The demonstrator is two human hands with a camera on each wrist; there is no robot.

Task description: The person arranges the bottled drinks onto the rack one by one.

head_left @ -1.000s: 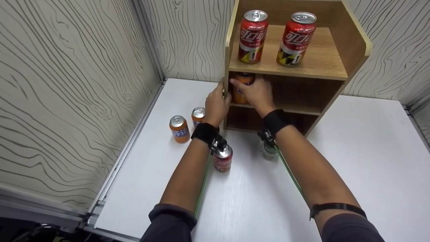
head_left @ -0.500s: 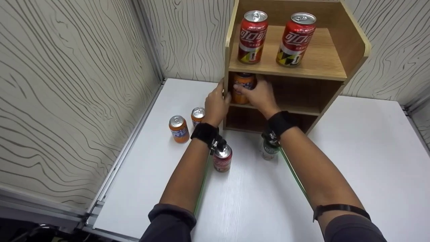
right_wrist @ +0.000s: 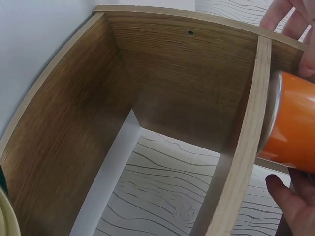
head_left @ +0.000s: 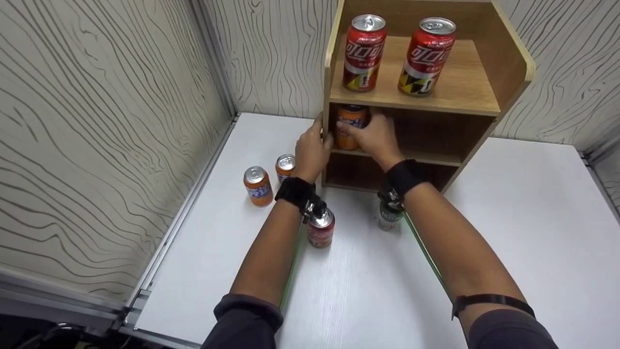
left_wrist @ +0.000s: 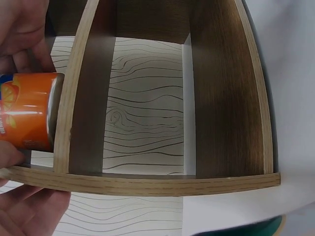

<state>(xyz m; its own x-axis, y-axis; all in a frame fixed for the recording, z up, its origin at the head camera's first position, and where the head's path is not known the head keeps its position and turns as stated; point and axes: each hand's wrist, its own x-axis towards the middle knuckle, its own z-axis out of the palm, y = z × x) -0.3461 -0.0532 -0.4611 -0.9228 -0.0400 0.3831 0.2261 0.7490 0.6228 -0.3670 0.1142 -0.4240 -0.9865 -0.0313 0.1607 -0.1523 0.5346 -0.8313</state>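
Observation:
My right hand (head_left: 380, 139) grips an orange soda can (head_left: 351, 115) standing upright on the middle shelf, with the thumb across its front. The can's base sits on the board near the front edge, seen in the left wrist view, where the can (left_wrist: 30, 109) appears sideways. My left hand (head_left: 311, 152) holds the left side panel (head_left: 327, 87) of the wooden shelf unit, fingers outside it and thumb at its front edge, close beside the can. In the right wrist view, left-hand fingers (right_wrist: 290, 19) show over the panel.
Two red cola cans (head_left: 364, 55) stand on the top shelf. On the white table (head_left: 213, 252) are two orange cans (head_left: 258, 188), a red can (head_left: 320, 233) under my left wrist, and a pale green-and-white can (head_left: 387, 219) under my right wrist. A patterned wall (head_left: 97, 121) rises at left.
My right hand has shifted slightly right and back, its thumb sliding from the can's left side to its front, so more of the label shows. My left hand stays put.

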